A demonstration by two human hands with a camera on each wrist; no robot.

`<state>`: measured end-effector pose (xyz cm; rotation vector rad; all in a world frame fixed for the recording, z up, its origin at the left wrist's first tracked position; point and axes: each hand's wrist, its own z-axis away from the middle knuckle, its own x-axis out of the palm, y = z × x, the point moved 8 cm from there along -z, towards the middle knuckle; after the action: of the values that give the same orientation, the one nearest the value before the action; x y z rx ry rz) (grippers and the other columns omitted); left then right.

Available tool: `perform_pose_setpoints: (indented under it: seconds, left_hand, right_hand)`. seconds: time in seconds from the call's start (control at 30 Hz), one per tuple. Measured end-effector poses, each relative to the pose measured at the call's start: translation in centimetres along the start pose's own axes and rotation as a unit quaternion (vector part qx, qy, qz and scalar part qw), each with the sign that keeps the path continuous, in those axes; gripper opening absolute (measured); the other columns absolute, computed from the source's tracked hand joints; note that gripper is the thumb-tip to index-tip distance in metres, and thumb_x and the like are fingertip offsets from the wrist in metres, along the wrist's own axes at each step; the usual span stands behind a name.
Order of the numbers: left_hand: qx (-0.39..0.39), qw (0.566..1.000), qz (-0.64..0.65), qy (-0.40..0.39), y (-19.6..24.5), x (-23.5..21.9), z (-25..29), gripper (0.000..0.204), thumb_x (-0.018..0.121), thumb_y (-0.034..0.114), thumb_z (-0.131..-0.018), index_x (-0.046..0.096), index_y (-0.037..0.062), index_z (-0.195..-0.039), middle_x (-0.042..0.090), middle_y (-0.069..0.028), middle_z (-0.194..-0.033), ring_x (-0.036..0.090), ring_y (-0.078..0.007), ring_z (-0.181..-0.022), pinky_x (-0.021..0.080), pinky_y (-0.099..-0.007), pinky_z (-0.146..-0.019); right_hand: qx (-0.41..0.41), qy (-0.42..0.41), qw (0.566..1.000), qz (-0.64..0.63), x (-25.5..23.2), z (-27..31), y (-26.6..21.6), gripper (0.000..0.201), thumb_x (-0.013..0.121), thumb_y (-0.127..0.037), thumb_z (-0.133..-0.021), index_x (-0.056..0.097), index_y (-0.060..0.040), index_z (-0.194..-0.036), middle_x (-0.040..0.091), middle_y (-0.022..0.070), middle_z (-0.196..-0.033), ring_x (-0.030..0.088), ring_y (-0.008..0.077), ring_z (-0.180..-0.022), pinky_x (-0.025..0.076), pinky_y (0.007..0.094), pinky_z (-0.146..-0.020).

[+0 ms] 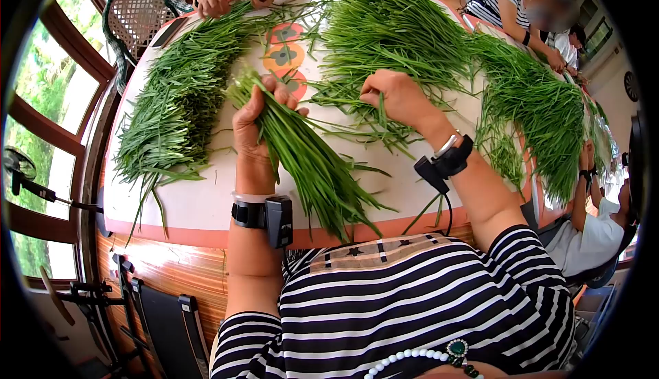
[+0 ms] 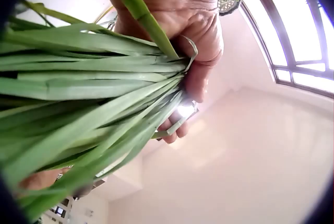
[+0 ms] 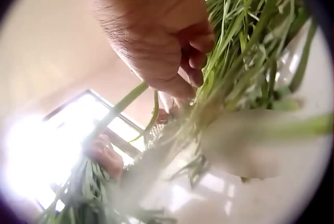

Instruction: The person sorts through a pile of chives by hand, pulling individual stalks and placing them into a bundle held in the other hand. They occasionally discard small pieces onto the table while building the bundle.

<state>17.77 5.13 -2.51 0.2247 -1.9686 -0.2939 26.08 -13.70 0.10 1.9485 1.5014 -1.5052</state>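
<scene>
Green-leaf bundle (image 1: 302, 152) is seated in my left hand (image 1: 248, 132), fingers and thumb wrapped around it close to its pale ends (image 1: 241, 88). Its leafy tails (image 1: 342, 200) fan from the grip toward the table's (image 1: 185, 207) near edge. Holding low on the stalks presumably keeps the ends aligned while the tails hang loose. My right hand (image 1: 400, 101), just beside the large green pile (image 1: 398, 32), pinches a thin blade (image 1: 382, 110); separating the hands likely leaves clearance around the bundle.
</scene>
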Motion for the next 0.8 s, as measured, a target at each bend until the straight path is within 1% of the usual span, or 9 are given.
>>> perform_pose_setpoints:
  seconds: [0.1, 0.27, 0.37, 0.4, 0.5, 0.53, 0.63, 0.77, 0.8]
  left_hand:
    - [-0.041, 0.999, -0.001, 0.007, -1.5, 0.2, -0.4, 0.023, 0.057, 0.027, -0.094, 0.054, 0.0075, -0.106, 0.051, -0.0042, -0.082, 0.054, -0.0211, -0.075, 0.053, -0.049, -0.082]
    - [-0.097, 0.971, -0.114, 0.187, -3.2, -2.3, -0.1, 0.024, 0.065, 0.011, -0.088, 0.055, 0.0017, -0.107, 0.052, -0.0035, -0.071, 0.053, -0.0167, -0.061, 0.051, -0.0345, -0.061]
    - [-0.091, 0.953, -0.155, 0.242, -3.3, -2.5, 0.0, 0.026, 0.067, 0.009, -0.086, 0.056, -0.0026, -0.106, 0.055, -0.0044, -0.069, 0.056, -0.0165, -0.059, 0.051, -0.0342, -0.06]
    - [-0.087, 0.952, -0.165, 0.245, -3.3, -2.3, -0.1, 0.025, 0.068, 0.01, -0.086, 0.056, -0.0024, -0.105, 0.055, -0.0041, -0.068, 0.056, -0.0162, -0.058, 0.051, -0.0338, -0.06]
    - [-0.083, 0.95, -0.16, 0.253, -3.4, -2.5, 0.0, 0.024, 0.068, 0.011, -0.086, 0.056, -0.0017, -0.102, 0.054, -0.0037, -0.066, 0.055, -0.0157, -0.057, 0.052, -0.0328, -0.06]
    - [-0.083, 0.951, -0.154, 0.255, -3.4, -2.6, -0.1, 0.024, 0.068, 0.011, -0.086, 0.056, -0.0015, -0.102, 0.054, -0.0036, -0.066, 0.055, -0.0156, -0.056, 0.051, -0.0325, -0.059]
    - [-0.084, 0.948, -0.16, 0.262, -3.4, -2.7, 0.0, 0.023, 0.068, 0.011, -0.086, 0.055, -0.0013, -0.101, 0.054, -0.0037, -0.066, 0.055, -0.0157, -0.056, 0.051, -0.0324, -0.059]
    - [-0.073, 0.939, -0.19, 0.278, -3.4, -3.2, -0.1, 0.024, 0.068, 0.012, -0.086, 0.055, -0.0009, -0.102, 0.054, -0.0033, -0.066, 0.055, -0.0158, -0.056, 0.052, -0.0321, -0.059]
    - [-0.074, 0.939, -0.189, 0.278, -3.6, -3.2, -0.1, 0.023, 0.068, 0.012, -0.086, 0.056, -0.0011, -0.101, 0.054, -0.0037, -0.066, 0.056, -0.0161, -0.056, 0.052, -0.0321, -0.059]
  right_hand:
    - [0.015, -0.004, 0.999, 0.037, 1.7, 0.2, 0.1, 0.013, 0.071, -0.015, -0.078, 0.065, -0.0042, -0.082, 0.061, 0.0124, -0.079, 0.061, 0.0297, -0.075, 0.049, 0.0369, -0.068]
    - [0.05, -0.012, 0.998, -0.031, 1.8, -0.4, 0.7, 0.011, 0.069, -0.016, -0.079, 0.066, -0.0053, -0.082, 0.061, 0.0111, -0.082, 0.062, 0.0294, -0.077, 0.05, 0.0395, -0.068]
    - [0.201, -0.001, 0.972, -0.12, 1.1, -0.3, 1.7, 0.015, 0.069, -0.016, -0.079, 0.065, -0.0026, -0.081, 0.062, 0.012, -0.081, 0.063, 0.0292, -0.072, 0.05, 0.0383, -0.066]
    - [0.198, 0.009, 0.971, -0.13, 0.9, -0.3, 1.3, 0.017, 0.069, -0.018, -0.079, 0.064, -0.0013, -0.082, 0.062, 0.0124, -0.08, 0.063, 0.0296, -0.069, 0.05, 0.0377, -0.066]
    - [0.083, -0.014, 0.995, -0.06, 2.6, -0.3, -0.4, 0.016, 0.069, -0.018, -0.08, 0.064, -0.004, -0.083, 0.062, 0.0116, -0.081, 0.063, 0.0299, -0.073, 0.05, 0.0388, -0.066]
    - [0.088, -0.012, 0.996, 0.005, 3.2, 0.0, -0.4, 0.014, 0.068, -0.019, -0.08, 0.064, -0.0058, -0.084, 0.061, 0.0108, -0.082, 0.063, 0.0303, -0.077, 0.05, 0.0399, -0.066]
    - [0.083, 0.0, 0.996, 0.016, 3.2, -0.1, -0.3, 0.012, 0.066, -0.019, -0.082, 0.064, -0.0072, -0.083, 0.06, 0.0103, -0.084, 0.062, 0.0315, -0.081, 0.049, 0.0416, -0.066]
    - [0.135, 0.063, 0.972, -0.181, 1.3, -0.4, -1.2, 0.01, 0.069, -0.014, -0.081, 0.066, -0.0041, -0.081, 0.065, 0.0077, -0.075, 0.061, 0.0184, -0.064, 0.049, 0.0314, -0.058]
    - [0.152, 0.05, 0.962, -0.221, 1.6, -0.3, -1.6, 0.011, 0.07, -0.012, -0.081, 0.066, -0.0016, -0.081, 0.064, 0.006, -0.066, 0.056, 0.0108, -0.056, 0.046, 0.0263, -0.054]
